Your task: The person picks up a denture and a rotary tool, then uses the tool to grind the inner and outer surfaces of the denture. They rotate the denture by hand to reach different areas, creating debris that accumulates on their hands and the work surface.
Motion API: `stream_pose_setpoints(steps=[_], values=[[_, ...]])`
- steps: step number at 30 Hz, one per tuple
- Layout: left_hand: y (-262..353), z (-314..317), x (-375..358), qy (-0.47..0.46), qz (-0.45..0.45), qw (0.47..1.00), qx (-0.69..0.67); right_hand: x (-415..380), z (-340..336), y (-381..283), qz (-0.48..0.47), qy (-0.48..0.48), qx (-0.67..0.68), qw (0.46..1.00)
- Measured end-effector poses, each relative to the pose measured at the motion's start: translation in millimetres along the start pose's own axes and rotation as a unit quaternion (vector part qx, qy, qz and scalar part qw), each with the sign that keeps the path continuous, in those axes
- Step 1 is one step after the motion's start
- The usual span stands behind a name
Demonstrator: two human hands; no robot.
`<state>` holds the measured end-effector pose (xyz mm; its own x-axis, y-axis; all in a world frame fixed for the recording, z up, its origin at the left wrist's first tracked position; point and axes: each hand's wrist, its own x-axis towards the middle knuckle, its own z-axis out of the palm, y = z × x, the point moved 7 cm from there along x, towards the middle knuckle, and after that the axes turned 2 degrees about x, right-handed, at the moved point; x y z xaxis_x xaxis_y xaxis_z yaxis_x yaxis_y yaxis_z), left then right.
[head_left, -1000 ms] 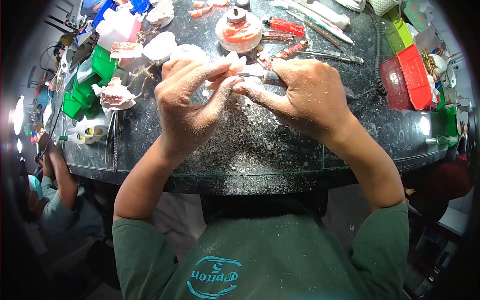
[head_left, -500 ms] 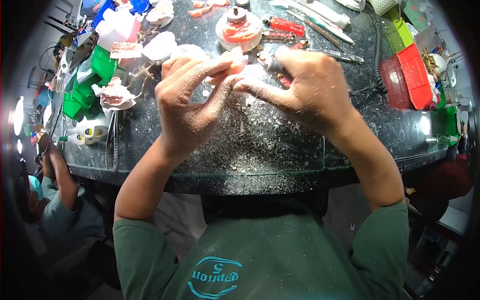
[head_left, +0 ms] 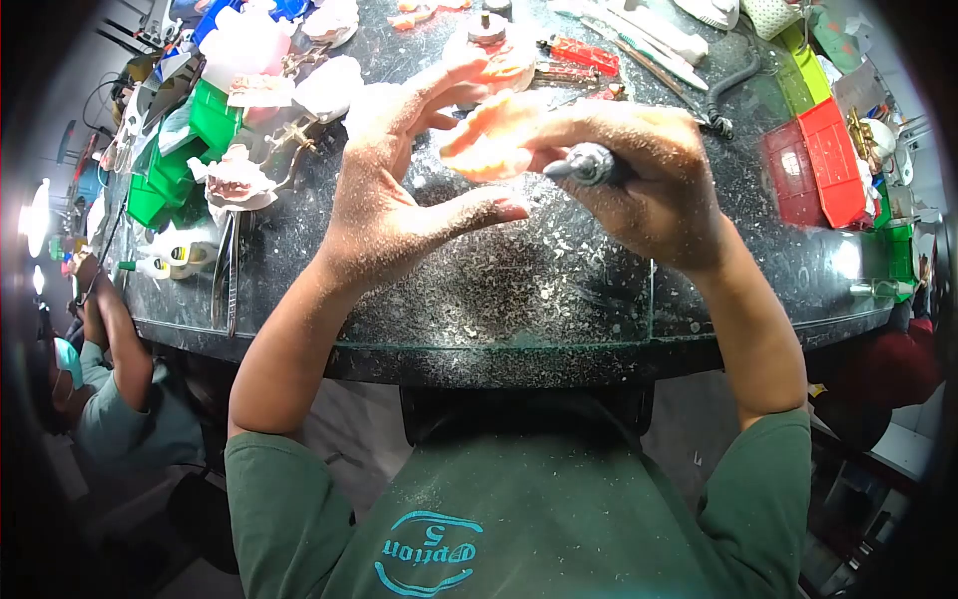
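A pink denture base (head_left: 487, 140), brightly lit, is pinched in the fingertips of my right hand (head_left: 664, 195). The same hand also grips a grey rotary handpiece (head_left: 589, 165), its tapered nose pointing left. My left hand (head_left: 374, 205) is open just left of the denture base, thumb stretched out below it and fingers spread above. White dust coats both hands. Pale shavings (head_left: 499, 290) are scattered over the dark bench (head_left: 689, 290) beneath them. Behind the denture base stands a round jar with a metal cap (head_left: 487, 28), partly hidden by my left fingers.
Plaster models (head_left: 238, 182), green bins (head_left: 165, 190) and small bottles (head_left: 185, 255) crowd the left. Red-handled tools (head_left: 584, 55) and a toothbrush (head_left: 659, 60) lie at the back. A coiled cord (head_left: 736, 80) and red bin (head_left: 828, 165) are right. Other people sit at both sides.
My left hand has opened and let go of the denture base, which my right hand now holds. The handpiece has turned so its nose points left.
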<state>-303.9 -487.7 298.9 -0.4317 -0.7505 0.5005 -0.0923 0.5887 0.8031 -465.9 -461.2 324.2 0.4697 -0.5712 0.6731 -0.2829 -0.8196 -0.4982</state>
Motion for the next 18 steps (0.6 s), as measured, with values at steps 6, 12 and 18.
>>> stream_pose_setpoints(steps=[6,12,18], values=[[-10,-1,-2,-0.011,-0.049,0.998,0.023,-1,7,2,0.037,-0.023,-0.036,0.998],[7,-12,4,0.021,0.013,0.981,0.195,1,-1,10,0.129,-0.048,-0.145,0.98],[12,-15,2,0.047,0.05,0.969,0.236,1,4,6,0.124,-0.07,-0.264,0.954]])
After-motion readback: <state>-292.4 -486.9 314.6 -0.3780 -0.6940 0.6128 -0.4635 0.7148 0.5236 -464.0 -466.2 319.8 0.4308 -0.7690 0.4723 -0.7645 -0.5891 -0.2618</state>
